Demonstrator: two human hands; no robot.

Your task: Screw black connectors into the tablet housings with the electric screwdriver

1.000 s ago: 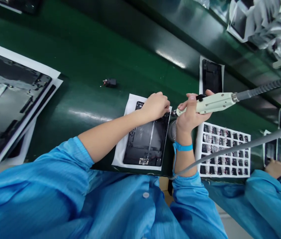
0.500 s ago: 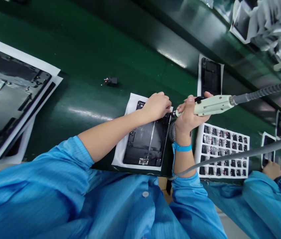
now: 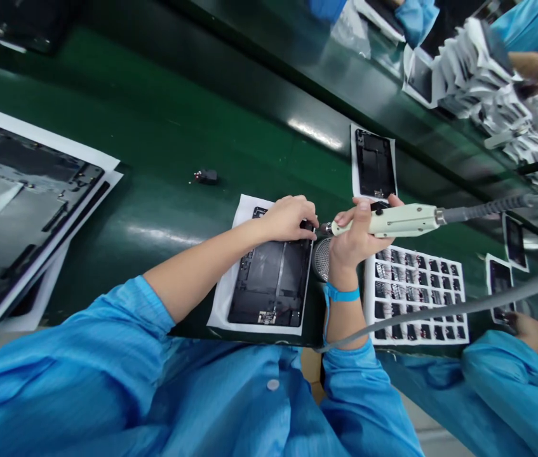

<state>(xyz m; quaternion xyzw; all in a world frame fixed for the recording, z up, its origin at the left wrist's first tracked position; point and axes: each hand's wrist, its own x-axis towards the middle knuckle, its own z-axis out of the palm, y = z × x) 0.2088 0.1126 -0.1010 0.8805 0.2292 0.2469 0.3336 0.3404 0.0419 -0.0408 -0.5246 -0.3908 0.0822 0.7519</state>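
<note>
An opened tablet housing (image 3: 269, 279), dark inside with a small circuit board at its near end, lies on a white sheet (image 3: 223, 308) in front of me. Over its far right corner, my left hand (image 3: 290, 217) bends its fingers and thumb around a small dark part; what that is I cannot make out. My right hand (image 3: 352, 238) grips a pale corded electric screwdriver (image 3: 402, 221), held nearly level. The screwdriver's tip points left, close to my left fingertips at the housing's edge. Whether it touches a screw is hidden.
A white tray (image 3: 371, 301) of small black wired parts sits right, with a round metal mesh object (image 3: 321, 259) beside my right wrist. A loose black part (image 3: 206, 177) lies beyond the housing. More housings (image 3: 374, 164) stand around. The grey cable (image 3: 440, 311) crosses my right forearm. A co-worker's hand (image 3: 530, 331) is far right.
The view has shifted, showing more of the far shelf. My left fingers have parted slightly, showing a dark gap between them and the thumb. The screwdriver stays in my right hand beside them.
</note>
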